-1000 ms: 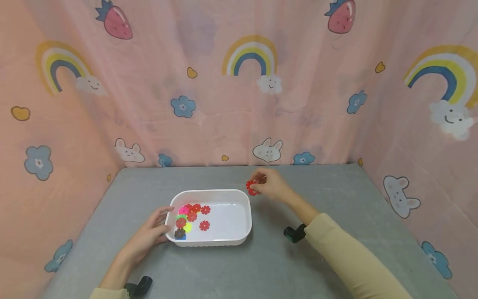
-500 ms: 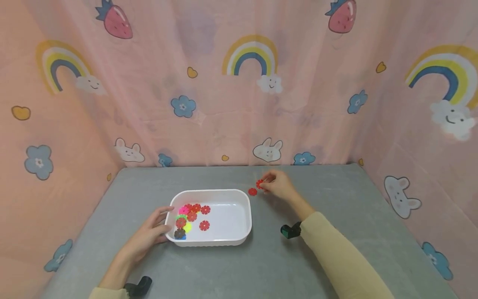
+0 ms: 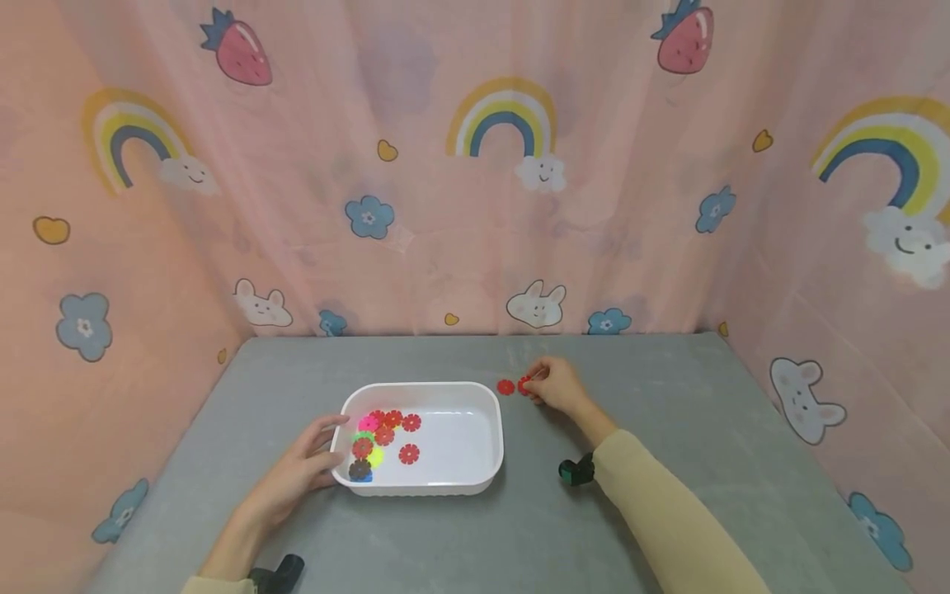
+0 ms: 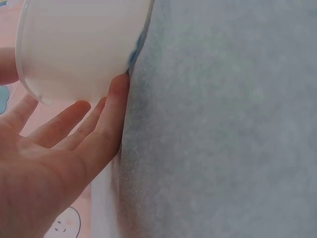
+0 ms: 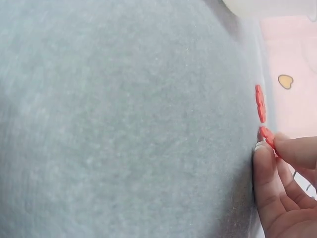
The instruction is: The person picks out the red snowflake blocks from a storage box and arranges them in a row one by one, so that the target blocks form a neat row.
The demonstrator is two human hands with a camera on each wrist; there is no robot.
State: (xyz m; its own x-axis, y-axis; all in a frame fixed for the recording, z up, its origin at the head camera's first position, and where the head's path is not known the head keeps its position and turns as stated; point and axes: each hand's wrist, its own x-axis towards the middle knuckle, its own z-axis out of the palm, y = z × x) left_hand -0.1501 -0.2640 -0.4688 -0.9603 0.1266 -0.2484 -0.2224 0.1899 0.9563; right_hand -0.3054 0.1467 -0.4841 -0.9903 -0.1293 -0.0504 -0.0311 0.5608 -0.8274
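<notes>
A white plastic tray [image 3: 475, 437] holds several flower-shaped interlocking discs [image 3: 409, 454], mostly red, with pink, green, yellow, blue and dark ones at its left end. My left hand [image 3: 300, 466] holds that end: the thumb lies over the rim, and other fingers touch the outer wall [image 4: 74, 59] in the left wrist view. Beyond the tray's far right corner, a red disc [image 3: 505, 387] lies flat on the table. Just right of it, my right hand [image 3: 560, 388] pinches another red disc [image 5: 268, 135] between thumb and fingertips, tilted and low over the table.
The grey table [image 3: 445, 544] runs back to a pink printed curtain [image 3: 430, 272], which also hangs at both sides. Each wrist carries a black camera mount [image 3: 577, 471].
My right hand has moved a little right, leaving one red disc on the table and lowering the second beside it. My left hand stays on the tray. The head view has tilted slightly.
</notes>
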